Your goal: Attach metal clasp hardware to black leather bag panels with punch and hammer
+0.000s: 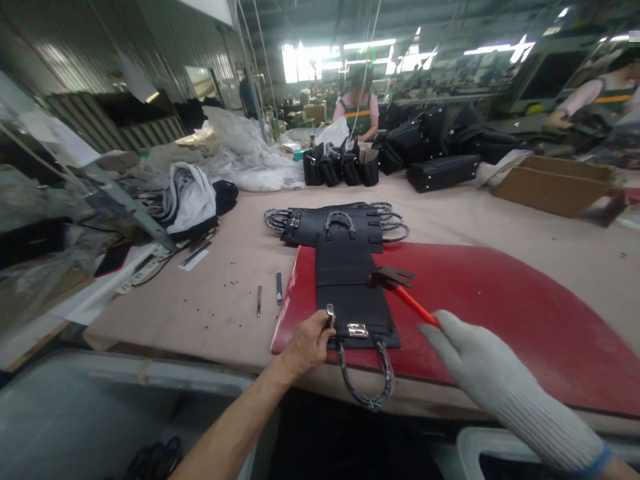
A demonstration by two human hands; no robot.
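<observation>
A black handbag panel (345,267) lies flat on a red mat (480,300), with a silver clasp (357,329) near its front edge and a wrapped loop handle (367,400) hanging towards me. My left hand (307,343) is closed around a short metal punch (330,312), held upright at the panel's front left corner. Whether its tip touches the leather is hidden by my fingers. My right hand (467,350), in a white knit glove, grips the orange handle of a claw hammer (417,305). The hammer's dark head is over the panel's right edge.
More black panels with handles (330,223) lie just behind. A knife (279,290) and a thin metal rod (259,301) rest to the left. Finished-looking black bags (425,140), a cardboard box (555,183) and plastic wrap (250,153) stand further back. Co-workers (357,110) are beyond.
</observation>
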